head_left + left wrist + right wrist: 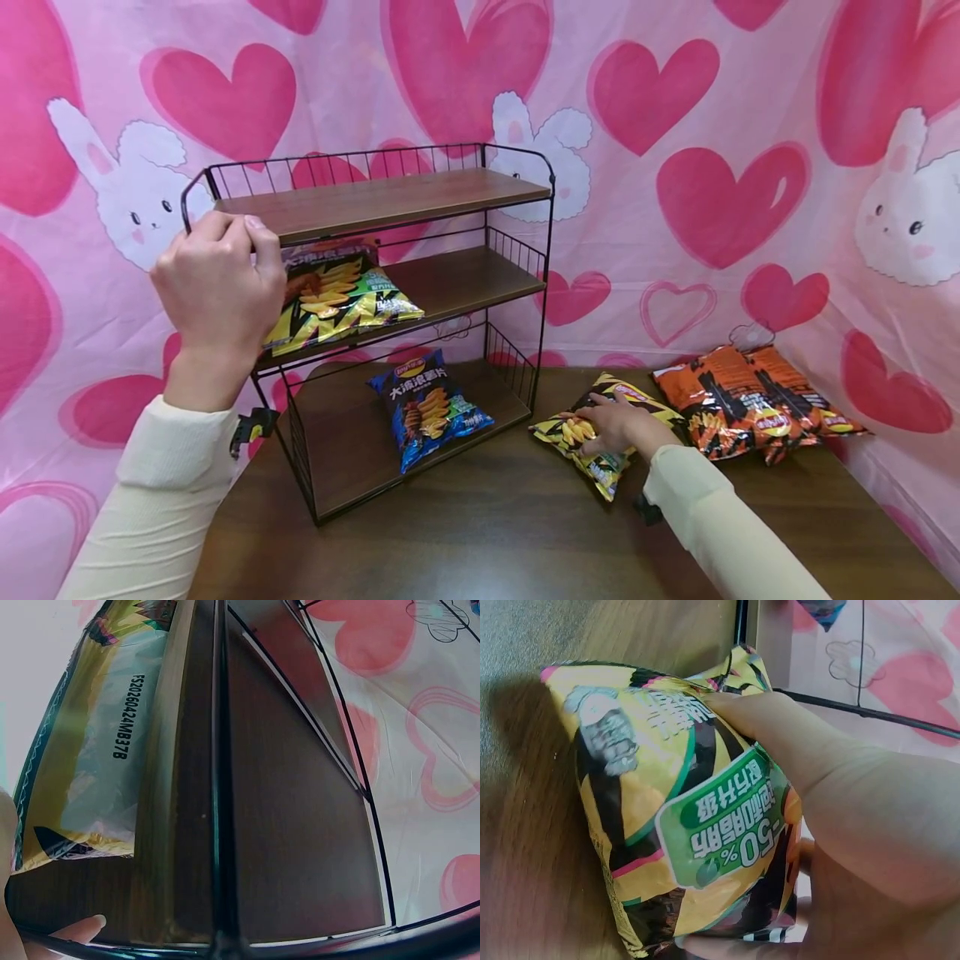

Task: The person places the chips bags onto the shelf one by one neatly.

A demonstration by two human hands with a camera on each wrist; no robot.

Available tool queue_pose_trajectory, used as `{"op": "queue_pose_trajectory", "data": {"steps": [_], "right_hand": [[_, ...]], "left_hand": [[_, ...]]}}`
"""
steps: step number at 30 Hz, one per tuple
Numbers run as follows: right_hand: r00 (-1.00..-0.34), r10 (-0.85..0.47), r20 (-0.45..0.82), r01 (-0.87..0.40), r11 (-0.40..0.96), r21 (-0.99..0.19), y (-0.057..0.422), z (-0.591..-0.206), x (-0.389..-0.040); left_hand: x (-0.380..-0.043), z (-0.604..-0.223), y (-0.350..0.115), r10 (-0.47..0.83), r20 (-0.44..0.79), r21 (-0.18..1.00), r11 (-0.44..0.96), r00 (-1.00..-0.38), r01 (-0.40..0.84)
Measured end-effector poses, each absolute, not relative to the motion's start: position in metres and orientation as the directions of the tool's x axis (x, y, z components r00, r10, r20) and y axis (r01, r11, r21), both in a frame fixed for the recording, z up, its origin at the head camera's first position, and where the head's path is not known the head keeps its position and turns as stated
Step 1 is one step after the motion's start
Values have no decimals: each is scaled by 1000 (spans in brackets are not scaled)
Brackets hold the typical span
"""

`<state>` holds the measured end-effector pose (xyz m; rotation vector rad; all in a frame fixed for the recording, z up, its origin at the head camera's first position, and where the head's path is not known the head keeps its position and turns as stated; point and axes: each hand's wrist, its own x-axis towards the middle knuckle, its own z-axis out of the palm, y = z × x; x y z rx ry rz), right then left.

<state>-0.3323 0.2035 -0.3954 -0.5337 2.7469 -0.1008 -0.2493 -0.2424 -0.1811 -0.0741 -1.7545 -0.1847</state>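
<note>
My left hand [221, 287] is curled at the upper left corner of a dark three-tier rack [390, 200], gripping its metal frame. Over a yellow-and-black bag of chips [682, 802] on the table, my right hand [618, 423] spreads with thumb and fingers on opposite sides, holding it. On the rack's middle shelf, partly behind my left hand, lies another yellow bag of chips [348, 300]; its printed back edge shows in the left wrist view. A blue bag of chips [433, 408] leans on the bottom shelf.
Several orange bags of chips [723, 404] lie overlapping at the table's right rear. The wooden table [480, 533] meets a pink heart-patterned cloth [660, 100] behind and at the right. Thin metal posts and rails [542, 333] edge the rack.
</note>
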Motion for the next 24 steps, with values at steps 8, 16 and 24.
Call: {"op": "queue_pose_trajectory", "data": {"steps": [8,16,24], "right_hand": [[-839,-464,-284,-409,882,-233,211,-394,-332],[-811,-525,-259,-468,847,-252,215,-391,-330],[-806,-539,-244,-470,834,-290,217,-396,-327]], "left_hand": [[-248,-182,-243,-46,979,77,985,-198,154],[-247,-181,-243,-41,978,74,985,-205,155],[-244,-180,-242,-36,976,70,986,-215,151]]}}
